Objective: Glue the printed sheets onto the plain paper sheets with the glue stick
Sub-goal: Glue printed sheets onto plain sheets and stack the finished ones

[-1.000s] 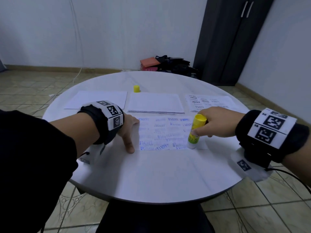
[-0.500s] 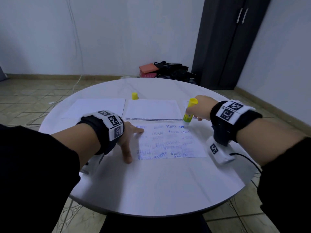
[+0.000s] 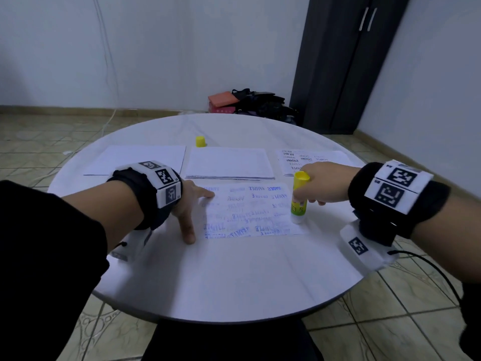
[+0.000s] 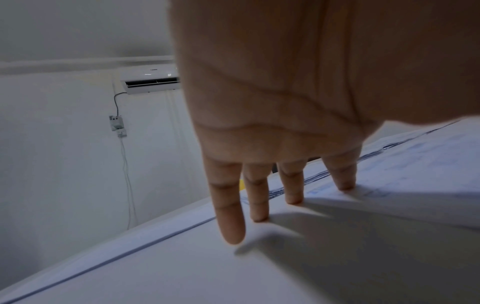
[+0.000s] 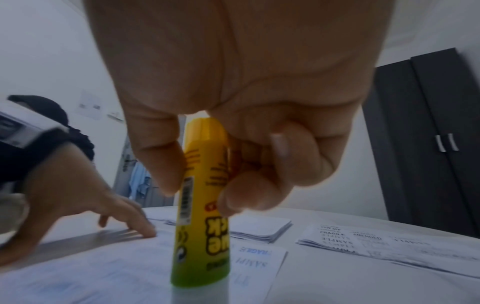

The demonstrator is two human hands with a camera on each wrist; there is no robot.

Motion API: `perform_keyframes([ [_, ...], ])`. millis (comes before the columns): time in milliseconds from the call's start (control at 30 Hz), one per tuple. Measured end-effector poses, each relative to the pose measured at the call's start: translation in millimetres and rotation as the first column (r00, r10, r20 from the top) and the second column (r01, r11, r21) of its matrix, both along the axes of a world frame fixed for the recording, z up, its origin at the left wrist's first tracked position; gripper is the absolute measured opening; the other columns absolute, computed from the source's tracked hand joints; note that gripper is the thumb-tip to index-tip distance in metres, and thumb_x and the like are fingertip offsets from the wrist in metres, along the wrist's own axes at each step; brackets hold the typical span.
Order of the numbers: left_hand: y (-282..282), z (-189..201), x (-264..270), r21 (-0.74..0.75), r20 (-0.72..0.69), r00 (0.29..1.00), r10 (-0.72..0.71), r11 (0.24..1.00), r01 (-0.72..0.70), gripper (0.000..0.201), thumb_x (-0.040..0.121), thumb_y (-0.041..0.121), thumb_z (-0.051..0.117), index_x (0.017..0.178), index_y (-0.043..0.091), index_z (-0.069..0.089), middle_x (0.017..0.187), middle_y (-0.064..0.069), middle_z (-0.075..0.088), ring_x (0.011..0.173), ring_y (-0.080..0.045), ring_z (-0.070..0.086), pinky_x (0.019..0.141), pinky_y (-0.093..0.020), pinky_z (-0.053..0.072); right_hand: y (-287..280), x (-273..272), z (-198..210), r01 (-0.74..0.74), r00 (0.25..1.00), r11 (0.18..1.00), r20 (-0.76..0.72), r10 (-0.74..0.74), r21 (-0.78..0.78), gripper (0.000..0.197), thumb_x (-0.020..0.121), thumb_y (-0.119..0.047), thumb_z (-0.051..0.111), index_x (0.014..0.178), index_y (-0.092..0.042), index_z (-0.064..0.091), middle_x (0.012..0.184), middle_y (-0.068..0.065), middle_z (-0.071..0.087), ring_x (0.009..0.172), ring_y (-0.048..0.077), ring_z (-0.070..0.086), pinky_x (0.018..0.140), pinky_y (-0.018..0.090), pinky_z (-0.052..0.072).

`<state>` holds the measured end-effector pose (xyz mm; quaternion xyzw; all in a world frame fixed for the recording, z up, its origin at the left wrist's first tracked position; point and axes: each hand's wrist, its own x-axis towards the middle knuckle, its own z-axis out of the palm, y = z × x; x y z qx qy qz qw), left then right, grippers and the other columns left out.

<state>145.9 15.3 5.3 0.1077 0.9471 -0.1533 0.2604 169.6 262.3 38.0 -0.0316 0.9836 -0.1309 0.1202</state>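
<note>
A printed sheet point(image 3: 250, 212) lies face down in the middle of the round white table point(image 3: 221, 282), its blue print showing through. My left hand point(image 3: 191, 204) holds it flat with spread, straight fingers point(image 4: 342, 181) on its left edge. My right hand point(image 3: 317, 183) grips the yellow glue stick point(image 3: 299, 199) upright, tip down on the sheet's right part point(image 5: 200, 232). A stack of plain sheets point(image 3: 229, 164) lies behind it, and a pile of printed sheets point(image 3: 312, 158) at the back right.
The yellow glue cap point(image 3: 200, 141) stands behind the plain stack. One more plain sheet point(image 3: 138, 158) lies at the back left. Beyond the table stand a dark wardrobe point(image 3: 346, 61) and bags on the floor point(image 3: 257, 102).
My right hand has drawn the glue stick from the sheet's far right corner back toward me along its right side. The left hand has kept its place.
</note>
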Motion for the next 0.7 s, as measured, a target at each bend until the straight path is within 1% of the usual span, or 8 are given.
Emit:
perform_keyframes([
  [167,-1.4,-1.2,-0.9,0.014,0.009,1.0,0.005,1.0,-0.006,0.116,0.068,0.044,0.081,0.152,0.034,0.001,0.158,0.0,0.013,0.143,-0.021,0.022,0.109,-0.033,0.027,9.1,17.3,7.1,-0.033,0.999,0.999,0.039,0.032,0.038,0.021,0.077,-0.033,0.068,0.086,-0.017,0.059,0.081,0.001,0.069,0.068,0.014,0.061,0.067,0.028,0.046],
  [233,-1.7,-2.3,-2.3,0.018,0.013,1.0,0.018,1.0,-0.018,0.117,0.067,0.044,0.082,0.152,0.033,0.001,0.157,0.001,0.017,0.142,-0.02,0.026,0.108,-0.032,0.028,16.8,13.8,11.0,0.021,0.998,1.0,-0.056,-0.021,-0.001,0.023,0.07,-0.031,0.073,0.083,-0.021,0.057,0.077,0.001,0.069,0.071,0.016,0.059,0.065,0.028,0.044],
  [300,-2.3,-4.0,-4.0,0.031,0.011,0.999,0.036,0.999,-0.036,0.116,0.065,0.045,0.083,0.152,0.029,0.007,0.153,-0.001,0.027,0.137,-0.021,0.035,0.107,-0.032,0.032,26.7,2.5,11.5,0.087,0.98,0.995,-0.179,-0.093,-0.039,0.022,0.07,-0.02,0.071,0.083,-0.022,0.053,0.083,0.002,0.065,0.071,0.017,0.054,0.063,0.027,0.041],
  [400,-3.7,-6.2,-3.3,0.067,-0.007,0.999,0.042,0.997,-0.042,0.115,0.06,0.044,0.087,0.148,0.024,0.016,0.146,-0.002,0.038,0.131,-0.021,0.042,0.106,-0.034,0.037,36.1,-13.9,6.7,0.195,0.957,0.974,-0.196,-0.215,-0.114,0.019,0.077,-0.023,0.067,0.093,-0.022,0.056,0.09,0.001,0.057,0.073,0.017,0.051,0.059,0.026,0.036],
  [500,-4.0,-6.2,-0.1,0.062,-0.04,0.999,0.024,0.998,-0.021,0.109,0.063,0.043,0.085,0.147,0.022,0.019,0.152,-0.003,0.025,0.135,-0.022,0.036,0.106,-0.033,0.036,36.5,-21.6,-0.4,0.24,0.964,0.97,-0.113,-0.242,-0.026,0.023,0.08,-0.041,0.055,0.086,-0.019,0.061,0.089,0.003,0.056,0.082,0.021,0.049,0.056,0.022,0.031],
  [600,-3.5,-5.9,3.3,0.025,-0.065,0.997,0.043,0.999,-0.042,0.113,0.064,0.046,0.083,0.15,0.027,0.012,0.157,-0.002,0.0,0.141,-0.025,0.026,0.106,-0.036,0.033,32.8,-27.8,-7.4,0.265,0.958,0.961,-0.088,-0.272,-0.085,0.02,0.09,-0.027,0.058,0.107,-0.016,0.061,0.093,0.003,0.055,0.087,0.019,0.047,0.061,0.024,0.033],
  [667,-5.2,-7.5,1.5,0.024,-0.065,0.996,0.065,0.998,-0.064,0.12,0.061,0.049,0.084,0.151,0.03,0.006,0.158,-0.001,-0.003,0.142,-0.025,0.026,0.107,-0.037,0.032,31.3,-33.2,-9.4,0.289,0.949,0.949,-0.096,-0.301,-0.124,0.024,0.087,-0.021,0.063,0.111,-0.015,0.061,0.102,0.005,0.057,0.091,0.019,0.049,0.072,0.023,0.034],
  [700,-5.6,-7.8,0.3,0.019,-0.063,0.995,0.073,0.997,-0.072,0.124,0.059,0.051,0.085,0.151,0.03,0.005,0.157,-0.001,0.002,0.14,-0.026,0.029,0.107,-0.038,0.033,30.3,-35.9,-9.8,0.305,0.944,0.943,-0.089,-0.318,-0.136,0.024,0.085,-0.02,0.065,0.108,-0.013,0.062,0.102,0.006,0.058,0.092,0.02,0.051,0.073,0.024,0.035],
])
